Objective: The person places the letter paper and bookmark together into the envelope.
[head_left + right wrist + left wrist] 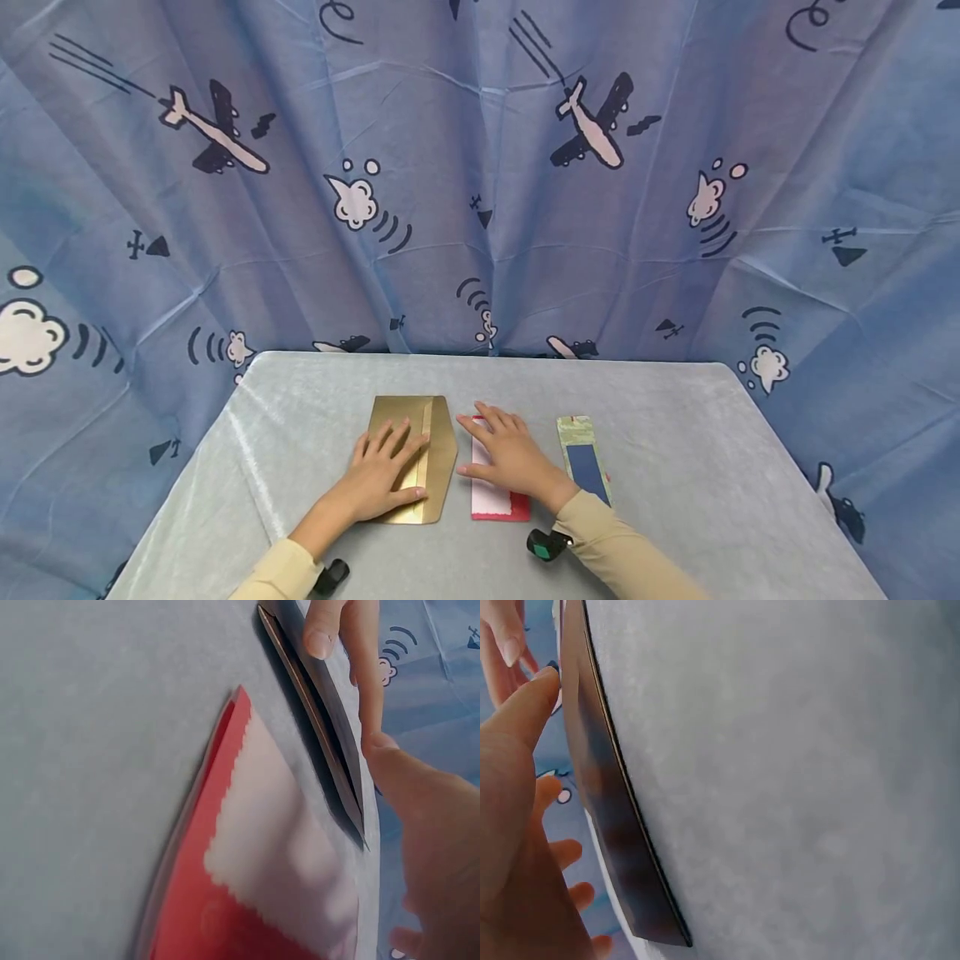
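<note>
A gold envelope [444, 450] lies on the table with its pointed flap to the right. My left hand [381, 482] is spread over it, fingers straight. Just to the right lies a folded red card [519, 508] with a white, wavy-edged panel. Over this card my right hand [516, 460] reaches with fingers extended and apart, holding nothing. From the right wrist, the card's white panel [262, 847] shows in front of the hand, and a raised edge of the envelope [319, 712] lies beyond it.
Right of the red card lies a narrow green strip with a blue panel [587, 468], partly covered by the right forearm. A pale grey cloth covers the table [697, 467]. Behind its far edge hangs a blue curtain [450, 208] printed with airplanes.
</note>
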`<state>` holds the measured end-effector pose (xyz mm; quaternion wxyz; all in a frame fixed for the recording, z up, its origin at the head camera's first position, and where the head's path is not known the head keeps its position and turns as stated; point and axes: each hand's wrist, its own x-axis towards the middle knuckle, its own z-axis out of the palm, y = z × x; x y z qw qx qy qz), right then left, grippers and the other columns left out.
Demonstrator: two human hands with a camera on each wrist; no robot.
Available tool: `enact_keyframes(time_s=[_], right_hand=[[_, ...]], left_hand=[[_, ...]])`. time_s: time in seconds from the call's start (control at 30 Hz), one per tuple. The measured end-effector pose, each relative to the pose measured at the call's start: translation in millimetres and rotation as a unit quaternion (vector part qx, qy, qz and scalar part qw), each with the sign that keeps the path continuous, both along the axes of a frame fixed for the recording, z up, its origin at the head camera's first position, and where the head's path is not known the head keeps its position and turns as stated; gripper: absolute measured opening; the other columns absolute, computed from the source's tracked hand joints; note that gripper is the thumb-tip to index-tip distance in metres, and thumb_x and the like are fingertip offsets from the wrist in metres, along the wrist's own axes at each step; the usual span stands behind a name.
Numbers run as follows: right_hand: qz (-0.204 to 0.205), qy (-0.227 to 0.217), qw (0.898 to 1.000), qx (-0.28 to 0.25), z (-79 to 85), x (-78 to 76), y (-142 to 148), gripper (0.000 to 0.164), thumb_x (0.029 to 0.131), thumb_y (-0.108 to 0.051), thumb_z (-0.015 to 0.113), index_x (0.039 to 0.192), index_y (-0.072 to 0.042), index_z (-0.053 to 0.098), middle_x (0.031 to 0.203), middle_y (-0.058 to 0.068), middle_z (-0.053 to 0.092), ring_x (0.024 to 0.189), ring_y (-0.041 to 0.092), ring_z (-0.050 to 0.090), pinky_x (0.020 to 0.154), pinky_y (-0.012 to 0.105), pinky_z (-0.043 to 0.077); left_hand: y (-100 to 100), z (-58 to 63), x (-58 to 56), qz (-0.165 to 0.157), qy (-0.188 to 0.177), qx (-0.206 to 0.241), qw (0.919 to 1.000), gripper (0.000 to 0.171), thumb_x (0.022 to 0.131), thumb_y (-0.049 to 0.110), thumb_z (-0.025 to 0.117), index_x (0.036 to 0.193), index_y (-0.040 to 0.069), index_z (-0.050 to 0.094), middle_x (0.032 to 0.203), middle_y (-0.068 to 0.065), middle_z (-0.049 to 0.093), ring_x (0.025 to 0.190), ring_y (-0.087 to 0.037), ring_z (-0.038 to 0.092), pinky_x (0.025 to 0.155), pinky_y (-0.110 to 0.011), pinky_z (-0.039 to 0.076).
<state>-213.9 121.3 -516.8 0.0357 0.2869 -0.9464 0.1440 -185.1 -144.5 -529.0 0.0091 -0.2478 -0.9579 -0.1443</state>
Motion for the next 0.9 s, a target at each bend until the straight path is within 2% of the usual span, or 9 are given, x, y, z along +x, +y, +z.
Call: enact_keyframes(time_s=[0.27,0.53,0.73,0.9], right_hand=[[-0.002,0.004,1.000,0.010,-6.0,-8.3,-15.2,0.079,0.079,-0.065,0.058,0.145,-0.028,0.036,0.152,0.014,0.035,0.135,0.037,0.039,0.107,0.059,0.030],[-0.008,-0.025,0.999,0.019,-7.9,-10.7,-28.5,0.080,0.080,-0.067,0.056,0.146,-0.028,0.035,0.154,0.013,0.032,0.138,0.038,0.035,0.110,0.060,0.026],[-0.009,-0.033,0.999,0.018,-6.8,-12.3,-37.0,0.081,0.079,-0.068,0.057,0.145,-0.028,0.036,0.154,0.013,0.030,0.139,0.038,0.034,0.110,0.061,0.025],[-0.012,-0.040,0.999,0.031,-6.6,-14.9,-41.2,0.085,0.075,-0.070,0.058,0.146,-0.028,0.036,0.155,0.013,0.029,0.139,0.038,0.033,0.111,0.060,0.025]], left_hand=[[-0.6,-2.9,-0.8,0.018,-0.021,-0.013,0.9995,0.080,0.082,0.064,0.056,0.147,0.026,0.032,0.156,-0.015,0.024,0.141,-0.044,0.024,0.102,-0.069,0.027],[-2.6,-8.7,-1.7,0.018,-0.021,-0.032,0.9991,0.079,0.081,0.066,0.055,0.146,0.026,0.035,0.154,-0.018,0.027,0.138,-0.046,0.029,0.099,-0.066,0.031],[-1.2,-3.1,-2.6,0.020,-0.030,-0.045,0.9983,0.075,0.080,0.066,0.057,0.144,0.032,0.037,0.154,-0.018,0.028,0.137,-0.046,0.031,0.099,-0.065,0.033],[0.3,-0.1,-3.2,0.015,-0.028,-0.060,0.9977,0.075,0.080,0.066,0.057,0.144,0.032,0.038,0.152,-0.019,0.030,0.135,-0.046,0.033,0.097,-0.063,0.036]])
